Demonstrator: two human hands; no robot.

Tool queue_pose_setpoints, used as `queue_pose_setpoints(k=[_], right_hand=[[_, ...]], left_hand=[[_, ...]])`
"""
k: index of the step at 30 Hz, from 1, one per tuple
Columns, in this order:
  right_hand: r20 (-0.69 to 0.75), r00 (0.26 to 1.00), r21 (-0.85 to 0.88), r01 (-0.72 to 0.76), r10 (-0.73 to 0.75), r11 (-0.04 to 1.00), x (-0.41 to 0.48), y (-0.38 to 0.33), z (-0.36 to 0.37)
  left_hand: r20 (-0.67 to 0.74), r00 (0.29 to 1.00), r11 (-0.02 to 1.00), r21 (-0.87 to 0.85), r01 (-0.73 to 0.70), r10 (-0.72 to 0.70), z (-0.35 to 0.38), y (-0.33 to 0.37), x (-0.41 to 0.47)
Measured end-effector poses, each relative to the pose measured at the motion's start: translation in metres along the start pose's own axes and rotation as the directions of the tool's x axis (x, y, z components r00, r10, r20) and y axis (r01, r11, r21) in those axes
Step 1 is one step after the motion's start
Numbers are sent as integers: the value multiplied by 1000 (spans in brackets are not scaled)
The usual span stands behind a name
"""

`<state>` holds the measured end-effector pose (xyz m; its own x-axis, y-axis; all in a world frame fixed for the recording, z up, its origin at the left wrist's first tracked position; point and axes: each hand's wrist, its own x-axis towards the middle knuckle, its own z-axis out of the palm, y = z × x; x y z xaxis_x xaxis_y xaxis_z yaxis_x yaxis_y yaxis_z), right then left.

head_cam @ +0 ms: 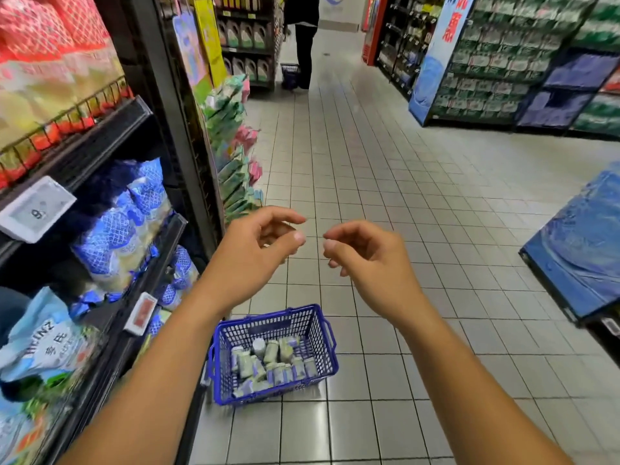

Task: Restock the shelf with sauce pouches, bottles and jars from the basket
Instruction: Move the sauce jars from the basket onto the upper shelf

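Note:
A blue plastic basket (322,333) stands on the tiled floor beside the shelf, holding several small jars (271,362) with pale lids lying in a heap. Both my hands hover well above it, in front of me. My left hand (255,253) has loosely curled fingers and holds nothing. My right hand (365,253) mirrors it a little to the right, fingers also loosely curled and empty. The shelf (134,115) on my left carries blue-and-white pouches (124,229) on its middle level and light blue pouches (43,340) lower down.
Red and yellow packs (50,62) fill the top shelf level. Hanging packets (231,169) line the shelf end. A person (303,35) stands far down the aisle by another basket (290,75). Blue display stands (577,250) sit at right. Tiled floor stretches ahead.

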<state>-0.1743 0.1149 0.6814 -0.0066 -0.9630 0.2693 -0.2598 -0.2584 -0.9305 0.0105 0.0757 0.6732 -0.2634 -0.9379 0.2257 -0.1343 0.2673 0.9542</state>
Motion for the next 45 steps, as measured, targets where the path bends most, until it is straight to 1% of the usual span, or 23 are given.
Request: queue_pose_setpoints(k=[8,14,22,26,32,35,39,41,43,45], right_hand=[[29,989,17,-147,146,989,61,69,8],[68,969,18,-240,239,971,117,138,5],[142,929,-30,-342,343,939,175,237,6],[172,886,-57,-428,431,902,185,288,19],[231,761,-129,-594,607,794,176,392,57],[245,680,-177,-670,691,721,161,456,82],[229,567,-248,-752,792,610,130,554,111],[213,484,-279,-802,849,528,111,604,124],[193,374,-279,-865,907,416,89,649,135],[158,275,-291,-905,948,311,65,692,143]], left_hand=[[19,993,992,-32,121,-120,0,-74,64],[-8,973,973,-26,231,-231,12,-137,120],[-55,904,905,-7,425,-425,25,-227,171],[-51,850,851,9,525,-524,26,-279,178],[-29,741,740,28,672,-671,17,-387,165],[-35,661,660,35,751,-750,13,-453,149],[-29,543,540,65,839,-839,19,-546,117],[-12,477,475,67,877,-879,28,-593,99],[-4,401,400,65,914,-916,41,-636,78],[-2,326,324,101,941,-945,57,-675,57]])
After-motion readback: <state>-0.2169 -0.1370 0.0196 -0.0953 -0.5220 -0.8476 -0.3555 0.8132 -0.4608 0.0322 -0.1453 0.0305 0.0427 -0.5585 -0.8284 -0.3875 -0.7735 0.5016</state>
